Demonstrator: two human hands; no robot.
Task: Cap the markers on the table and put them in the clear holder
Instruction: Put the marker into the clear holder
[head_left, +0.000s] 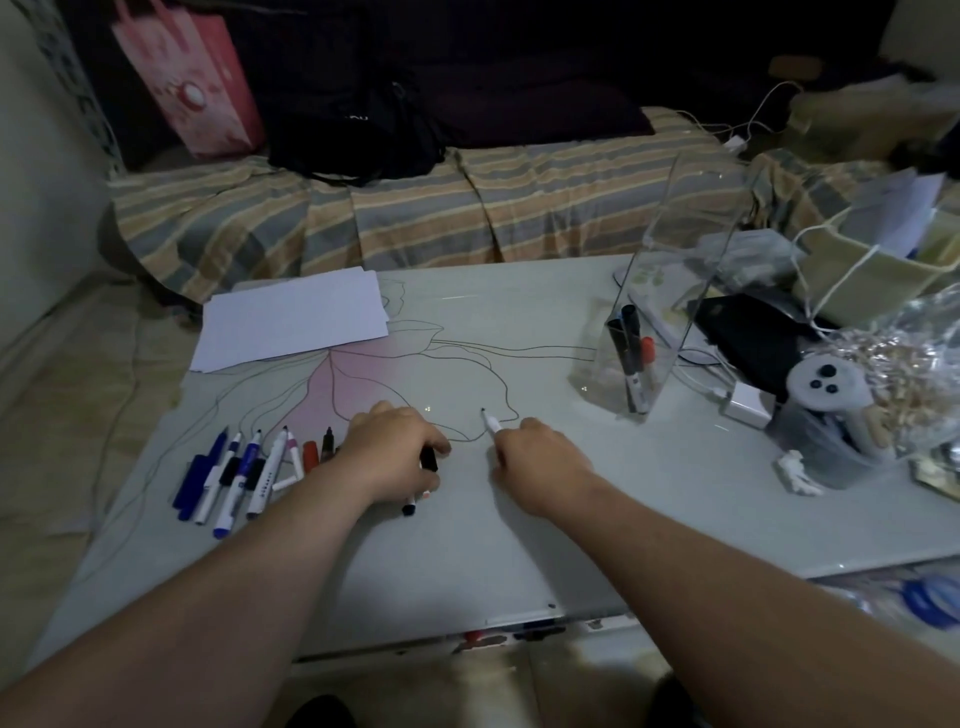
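The surface (519, 519) stretched wide and pale, a flower outline across it, and over on the right stood the holder (665, 291), tall and clear, with a few capped markers (631, 358) already leaning inside. That holder looked like thin rigid plastic, light enough to tip if knocked, so anything going in wanted a gentle drop through the open top.

On the left lay the row (244, 473) of loose markers, side by side, blue, black and red among them. Light, stiff, smooth barrels, likely to roll on that glossy top; the mid-barrel looked the sure place to pinch.

Both forearms reached forward, low over the surface. The left hand (395, 452) sat knuckles up just beside the row, its grip curled shut around a black cap (429, 459), with another marker (410, 506) poking out beneath the palm. The right hand (540, 462) was well apart from it, grip pinched on a white pen (491, 423), bare tip pointing away and up. Cap to tip looked next, a straight push needing alignment more than force.
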